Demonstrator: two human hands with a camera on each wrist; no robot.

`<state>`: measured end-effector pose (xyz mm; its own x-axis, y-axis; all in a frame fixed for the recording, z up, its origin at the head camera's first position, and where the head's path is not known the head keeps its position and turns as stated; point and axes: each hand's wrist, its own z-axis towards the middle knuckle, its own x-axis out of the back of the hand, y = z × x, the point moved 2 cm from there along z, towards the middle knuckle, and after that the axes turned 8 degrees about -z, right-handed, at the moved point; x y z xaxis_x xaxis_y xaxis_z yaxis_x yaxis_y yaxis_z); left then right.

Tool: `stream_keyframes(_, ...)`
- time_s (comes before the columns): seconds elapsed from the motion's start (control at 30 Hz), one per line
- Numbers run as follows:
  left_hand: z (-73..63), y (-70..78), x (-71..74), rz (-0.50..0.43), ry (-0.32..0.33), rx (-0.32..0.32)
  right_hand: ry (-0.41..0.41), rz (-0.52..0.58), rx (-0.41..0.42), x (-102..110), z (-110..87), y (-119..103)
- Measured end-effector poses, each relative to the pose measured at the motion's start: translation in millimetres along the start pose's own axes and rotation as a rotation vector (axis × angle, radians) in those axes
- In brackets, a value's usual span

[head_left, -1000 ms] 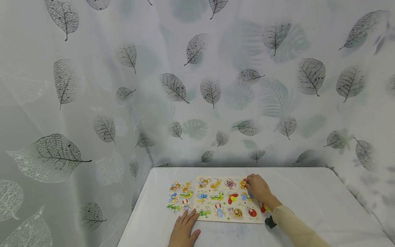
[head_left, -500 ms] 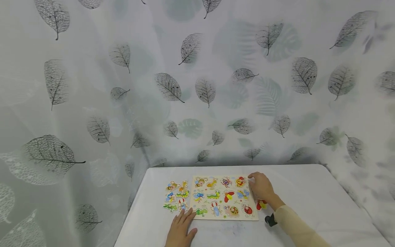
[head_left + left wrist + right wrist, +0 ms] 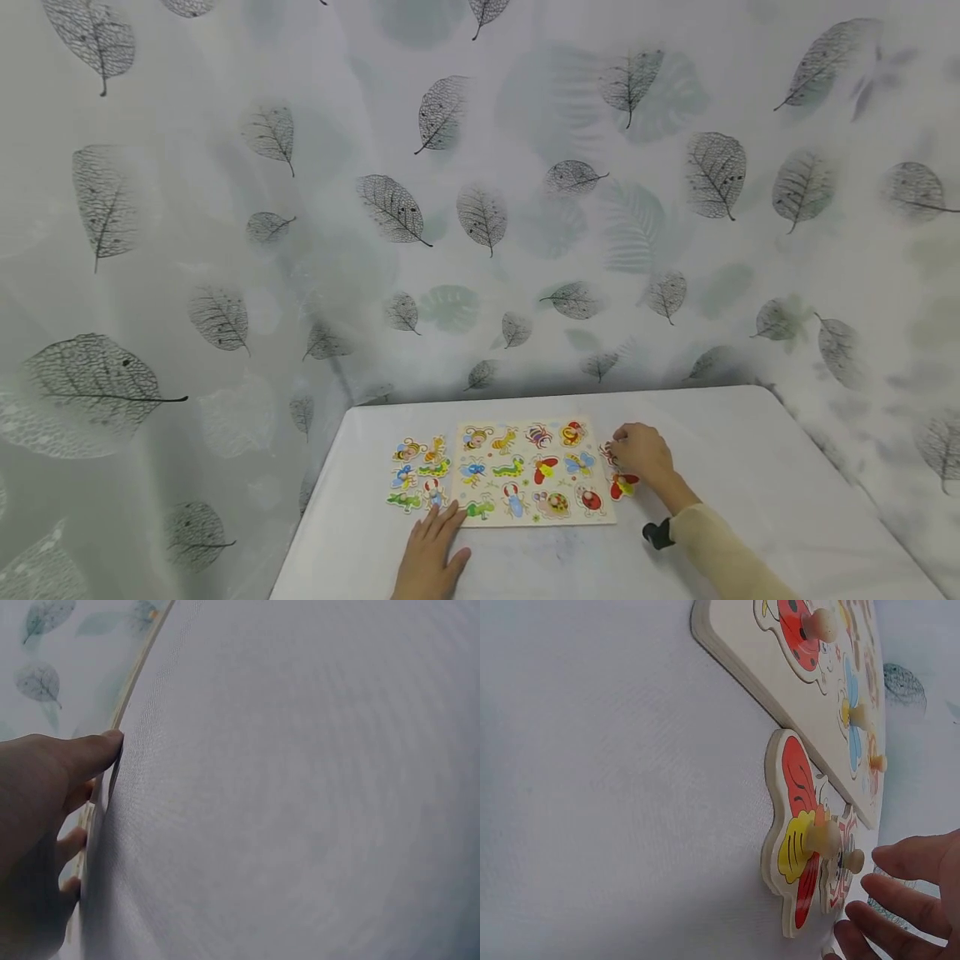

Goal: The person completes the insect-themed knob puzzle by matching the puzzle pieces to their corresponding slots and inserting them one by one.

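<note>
A pale wooden peg-puzzle board (image 3: 498, 521) printed with several insects lies on the white table. My left hand (image 3: 430, 554) rests flat by its lower left corner, fingertips at the edge; in the left wrist view the thumb (image 3: 94, 755) is near a thin edge. Right of the board, my right hand (image 3: 645, 457) reaches over a red-and-white spider-like piece (image 3: 840, 881). Thumb and fingers (image 3: 907, 900) are spread close to its wooden knob (image 3: 853, 861), with a visible gap. A red-winged insect piece (image 3: 799, 776) with a knob lies beside it, against the board.
Several loose insect pieces (image 3: 433, 467) lie left of the board. A small black object (image 3: 657, 534) is at the right wrist, by the sleeve (image 3: 712, 542). Behind the table (image 3: 750, 467) hangs a leaf-printed curtain (image 3: 525, 267).
My right hand has moved from the board's upper right piece, now lying in its place, to the loose spider-like piece on the right. The head view has shifted slightly; my left hand stays put.
</note>
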<state>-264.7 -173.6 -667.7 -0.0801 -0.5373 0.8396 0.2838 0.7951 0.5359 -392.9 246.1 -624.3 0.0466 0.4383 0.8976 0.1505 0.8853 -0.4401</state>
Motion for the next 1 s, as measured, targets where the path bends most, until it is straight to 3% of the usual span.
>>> stream_keyframes(0.3, -2.3, -1.0, 3.9, -0.028, 0.022, -0.002, 0.036, 0.021, 0.03, -6.4, -9.5, -1.6)
stream_keyframes(0.63, -1.8, -1.9, 1.8, -0.017, 0.026, -0.003, 0.172, -0.025, 0.093, -18.6, -14.8, 3.5)
stream_keyframes(1.0, -2.5, 0.7, 0.2, -0.02, 0.028, -0.002, 0.174, -0.029, 0.099, -22.8, -15.2, 10.5)
